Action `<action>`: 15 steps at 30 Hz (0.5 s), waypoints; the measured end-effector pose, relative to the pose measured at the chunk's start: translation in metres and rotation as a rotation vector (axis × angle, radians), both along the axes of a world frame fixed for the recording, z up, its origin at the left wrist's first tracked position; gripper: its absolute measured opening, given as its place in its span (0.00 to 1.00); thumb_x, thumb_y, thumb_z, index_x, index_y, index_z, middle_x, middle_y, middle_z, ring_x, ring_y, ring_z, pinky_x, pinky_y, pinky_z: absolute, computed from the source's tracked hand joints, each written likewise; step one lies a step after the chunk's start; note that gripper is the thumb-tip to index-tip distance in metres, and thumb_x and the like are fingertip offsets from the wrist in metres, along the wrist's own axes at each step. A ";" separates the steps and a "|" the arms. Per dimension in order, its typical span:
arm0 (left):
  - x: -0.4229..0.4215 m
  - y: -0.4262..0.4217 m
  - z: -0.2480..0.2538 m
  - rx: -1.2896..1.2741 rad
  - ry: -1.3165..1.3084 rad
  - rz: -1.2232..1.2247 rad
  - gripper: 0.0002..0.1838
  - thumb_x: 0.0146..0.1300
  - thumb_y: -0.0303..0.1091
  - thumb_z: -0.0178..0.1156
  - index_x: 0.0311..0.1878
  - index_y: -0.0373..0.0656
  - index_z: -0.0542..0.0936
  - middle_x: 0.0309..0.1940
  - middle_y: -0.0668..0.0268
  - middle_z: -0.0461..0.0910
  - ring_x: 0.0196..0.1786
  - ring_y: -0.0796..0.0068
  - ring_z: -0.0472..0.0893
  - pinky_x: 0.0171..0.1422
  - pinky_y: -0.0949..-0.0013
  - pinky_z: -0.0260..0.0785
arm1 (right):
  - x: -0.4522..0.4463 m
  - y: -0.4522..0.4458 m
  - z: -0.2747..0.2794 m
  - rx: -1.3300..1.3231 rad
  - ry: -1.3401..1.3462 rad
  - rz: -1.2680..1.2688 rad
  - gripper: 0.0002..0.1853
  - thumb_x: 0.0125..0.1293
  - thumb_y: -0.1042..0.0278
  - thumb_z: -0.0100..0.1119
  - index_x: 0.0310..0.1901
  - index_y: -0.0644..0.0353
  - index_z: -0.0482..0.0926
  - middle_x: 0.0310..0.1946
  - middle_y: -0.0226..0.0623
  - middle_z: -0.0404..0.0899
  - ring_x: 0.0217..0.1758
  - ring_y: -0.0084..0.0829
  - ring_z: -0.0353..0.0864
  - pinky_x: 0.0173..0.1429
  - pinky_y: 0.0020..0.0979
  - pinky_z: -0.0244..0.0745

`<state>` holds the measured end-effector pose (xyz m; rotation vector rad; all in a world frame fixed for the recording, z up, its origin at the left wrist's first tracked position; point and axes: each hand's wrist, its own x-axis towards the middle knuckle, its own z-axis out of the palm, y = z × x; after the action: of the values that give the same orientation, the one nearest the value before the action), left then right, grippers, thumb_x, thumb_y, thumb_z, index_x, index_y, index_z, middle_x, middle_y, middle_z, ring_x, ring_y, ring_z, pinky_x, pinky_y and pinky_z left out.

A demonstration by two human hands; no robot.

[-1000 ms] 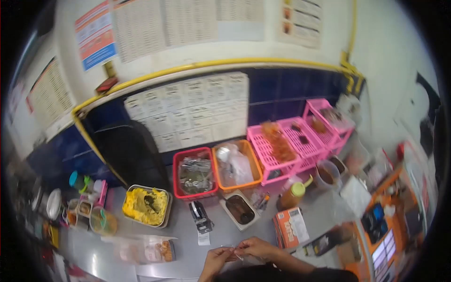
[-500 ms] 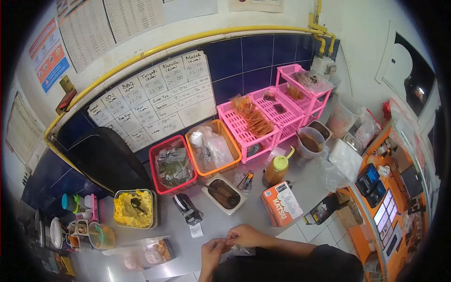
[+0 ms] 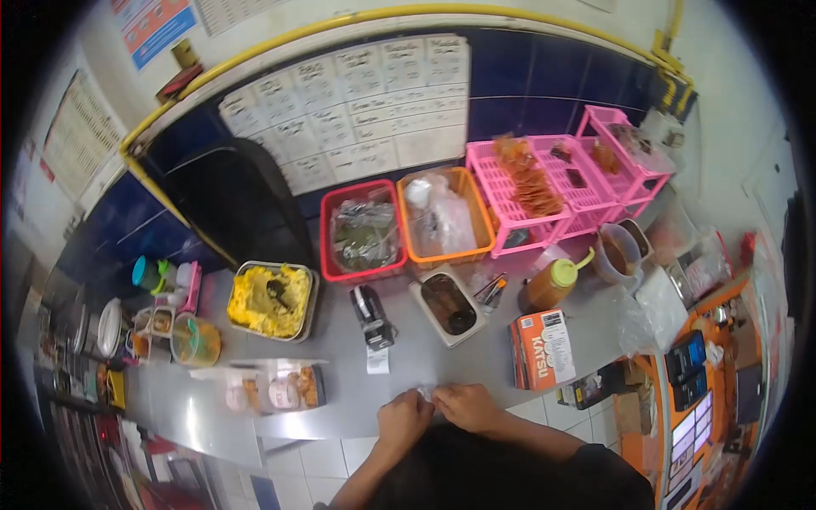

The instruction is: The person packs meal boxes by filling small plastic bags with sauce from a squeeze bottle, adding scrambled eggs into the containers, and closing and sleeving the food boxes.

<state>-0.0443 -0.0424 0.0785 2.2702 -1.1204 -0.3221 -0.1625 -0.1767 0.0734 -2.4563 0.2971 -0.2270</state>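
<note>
My left hand (image 3: 405, 421) and my right hand (image 3: 467, 406) are close together at the front edge of the steel counter, both with fingers closed. Pinched between them is a small clear plastic packet (image 3: 425, 392); most of it is hidden by my fingers, and I cannot make out its contents. Beyond my hands lies a black handheld device (image 3: 371, 316) with a white paper slip (image 3: 377, 360) at its near end. To the left, an open food box (image 3: 308, 386) holds browned, fried-looking pieces and a lidded tub (image 3: 283, 393).
A metal pan of dark sauce (image 3: 444, 304), a yellow-filled tray (image 3: 245, 327), red (image 3: 327, 270) and orange (image 3: 485, 242) baskets line the back. Rightward are a squeeze bottle (image 3: 552, 285), an orange KATSU box (image 3: 531, 357) and pink racks (image 3: 518, 229). A clear tub (image 3: 195, 342) stands left.
My head view has tilted down and turned left, so the counter appears higher and further right. My hands remain together; the packet, which hung below them, now shows only between the fingertips.
</note>
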 end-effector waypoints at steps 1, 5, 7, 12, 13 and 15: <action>0.000 0.001 0.003 -0.003 0.016 0.014 0.11 0.59 0.37 0.64 0.27 0.41 0.78 0.25 0.54 0.82 0.28 0.51 0.83 0.33 0.53 0.76 | 0.001 0.002 0.006 -0.044 0.061 0.024 0.09 0.68 0.63 0.57 0.44 0.58 0.78 0.35 0.40 0.83 0.34 0.44 0.87 0.35 0.46 0.81; 0.017 0.017 -0.009 -0.049 0.411 0.005 0.09 0.61 0.35 0.63 0.30 0.40 0.82 0.22 0.59 0.81 0.26 0.62 0.83 0.32 0.62 0.73 | 0.007 0.000 0.038 -0.233 0.143 0.183 0.10 0.66 0.61 0.58 0.39 0.59 0.79 0.38 0.39 0.80 0.33 0.43 0.87 0.33 0.45 0.82; 0.032 0.026 -0.012 -0.082 0.915 0.048 0.08 0.62 0.33 0.60 0.32 0.39 0.83 0.21 0.65 0.79 0.27 0.74 0.78 0.33 0.70 0.69 | 0.008 0.002 0.063 -0.239 0.168 0.282 0.13 0.68 0.57 0.57 0.36 0.59 0.80 0.39 0.39 0.78 0.32 0.42 0.87 0.32 0.45 0.82; 0.027 0.028 0.007 -0.160 1.399 0.060 0.07 0.64 0.25 0.56 0.33 0.40 0.83 0.25 0.72 0.77 0.27 0.83 0.71 0.32 0.77 0.62 | 0.009 0.008 0.051 -0.194 -0.120 0.624 0.22 0.73 0.45 0.54 0.35 0.57 0.82 0.32 0.33 0.80 0.23 0.38 0.83 0.28 0.40 0.80; 0.026 0.029 0.001 -0.060 1.310 0.016 0.07 0.64 0.23 0.55 0.34 0.40 0.83 0.28 0.71 0.78 0.30 0.79 0.75 0.40 0.77 0.68 | 0.012 0.004 0.040 -0.221 -0.120 0.647 0.22 0.73 0.45 0.53 0.34 0.57 0.82 0.29 0.33 0.80 0.23 0.38 0.83 0.29 0.40 0.80; 0.024 0.027 -0.011 -0.233 1.095 -0.004 0.07 0.65 0.24 0.55 0.34 0.39 0.82 0.30 0.69 0.80 0.34 0.74 0.78 0.48 0.74 0.69 | 0.015 -0.001 0.042 -0.266 -0.019 0.613 0.22 0.74 0.45 0.53 0.35 0.57 0.83 0.26 0.35 0.81 0.24 0.40 0.83 0.30 0.43 0.81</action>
<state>-0.0199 -0.0151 0.0674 1.4753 -0.5193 -1.1762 -0.1476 -0.1775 0.1149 -2.6682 -0.5248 -0.0224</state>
